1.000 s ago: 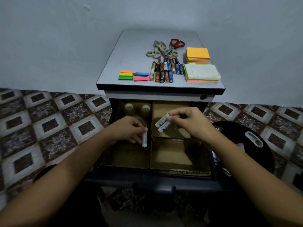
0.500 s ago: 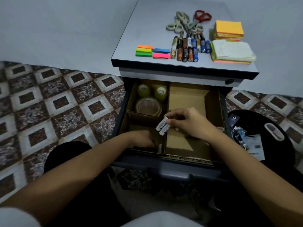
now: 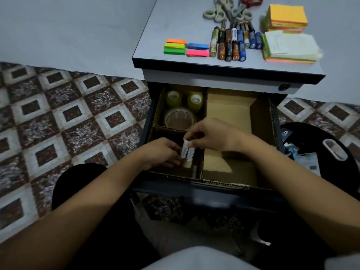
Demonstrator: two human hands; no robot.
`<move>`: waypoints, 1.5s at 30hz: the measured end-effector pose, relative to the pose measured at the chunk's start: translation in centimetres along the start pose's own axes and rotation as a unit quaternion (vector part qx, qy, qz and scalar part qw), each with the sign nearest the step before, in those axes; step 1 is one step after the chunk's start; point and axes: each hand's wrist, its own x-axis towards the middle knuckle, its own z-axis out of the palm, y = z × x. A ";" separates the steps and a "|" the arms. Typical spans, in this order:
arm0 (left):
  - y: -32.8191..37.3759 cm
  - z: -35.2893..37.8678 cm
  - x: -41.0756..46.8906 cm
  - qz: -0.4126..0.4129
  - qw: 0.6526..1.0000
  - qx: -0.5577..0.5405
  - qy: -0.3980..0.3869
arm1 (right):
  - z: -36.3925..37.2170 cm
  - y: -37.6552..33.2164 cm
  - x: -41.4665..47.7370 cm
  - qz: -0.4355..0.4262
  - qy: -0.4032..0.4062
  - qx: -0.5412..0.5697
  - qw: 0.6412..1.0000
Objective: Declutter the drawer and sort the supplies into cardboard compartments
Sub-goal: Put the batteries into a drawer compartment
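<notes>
The right hand [image 3: 214, 137] pinches two white batteries [image 3: 187, 152] by their top ends, with fingertips curled tight on them. They are smooth, round cylinders, pressed side by side. Their long axis runs almost from 12 to 6 o'clock, and the lower ends lean a little toward 5 o'clock. They hang over the front-left compartment [image 3: 171, 174] of the drawer [image 3: 214, 191], near its right divider.

The left hand [image 3: 161, 152] is inside the same compartment, at 9 o'clock from the batteries. Its fingers are bent and reach up to them, but I cannot tell if it grips anything.

The compartments are of brown corrugated cardboard with rough cut edges. At 12 o'clock from the hands, the back-left one holds a wide tape roll [image 3: 179, 118] lying flat and two small rolls [image 3: 174, 98], glossy and yellowish.

On the smooth grey top [image 3: 175, 26] a battery row [image 3: 231, 43] lies with axes from 12 to 6 o'clock. Scissors [image 3: 228, 11] are behind it, paper notes [image 3: 286, 16] at 3 o'clock, and bright flags [image 3: 175, 48] at 9 o'clock.
</notes>
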 end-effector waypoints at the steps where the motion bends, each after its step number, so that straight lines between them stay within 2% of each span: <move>1: -0.1 0.0 -0.2 0.003 1.000 -0.015 -0.014 | 0.2 -0.2 0.3 -0.001 -0.011 -0.022 1.000; 4: -0.3 0.1 -0.6 0.006 0.999 -0.035 -0.034 | 0.7 -0.6 1.0 0.003 -0.020 -0.042 0.999; 9: -0.5 0.4 -0.1 0.007 1.000 0.008 0.019 | 0.5 -0.5 1.1 0.010 0.009 -0.058 0.998; 12: -0.1 0.6 0.2 -0.028 0.988 0.149 0.019 | 0.1 -0.4 0.7 0.018 0.036 -0.066 0.997; 14: 0.6 1.1 0.2 -0.046 0.964 0.261 -0.011 | -0.1 -0.3 0.5 0.018 0.041 -0.063 0.997; 17: 1.4 1.9 0.7 -0.038 0.940 0.336 -0.038 | -0.2 -0.3 0.4 0.024 0.036 -0.048 0.998; 24: 0.2 1.9 1.2 -0.022 0.966 0.258 -0.003 | -0.1 0.1 0.2 0.035 0.032 -0.010 0.999; 31: 0.2 1.5 1.2 -0.026 0.976 0.213 -0.029 | 0.1 0.2 -0.3 0.033 0.045 0.020 0.998; 35: 0.7 0.3 -0.3 0.016 0.997 0.064 -0.031 | 0.0 0.6 -0.9 0.036 0.063 0.067 0.995; 38: 1.0 -0.1 -1.3 0.052 0.998 -0.012 -0.019 | 0.3 0.6 -0.9 0.036 0.084 0.073 0.993; 45: 1.4 1.2 -1.3 0.119 0.988 0.080 0.063 | 1.2 0.6 -2.0 0.042 0.120 0.101 0.987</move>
